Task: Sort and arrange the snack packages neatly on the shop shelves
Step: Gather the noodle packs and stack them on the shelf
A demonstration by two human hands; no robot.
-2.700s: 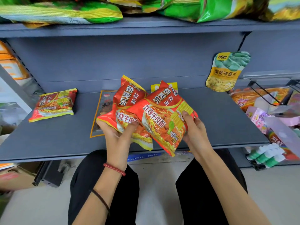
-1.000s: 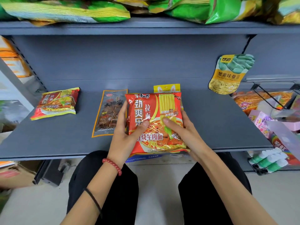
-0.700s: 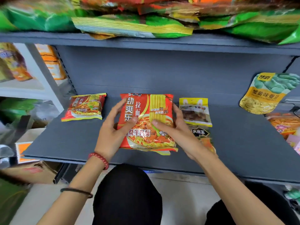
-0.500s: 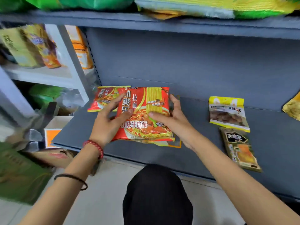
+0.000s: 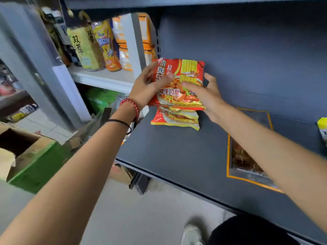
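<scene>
Both the left hand (image 5: 146, 87) and the right hand (image 5: 206, 96) grip a red noodle packet (image 5: 184, 80) by its sides, directly over another noodle packet (image 5: 175, 119) lying on the grey shelf (image 5: 177, 156).

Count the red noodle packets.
2: the top packet, gripped by left hand and right hand; the bottom packet, lying under it on the shelf. More may hide between.

Even, soft daylight-like brightness; motion blur at left; wide-angle bending toward edges.
</scene>
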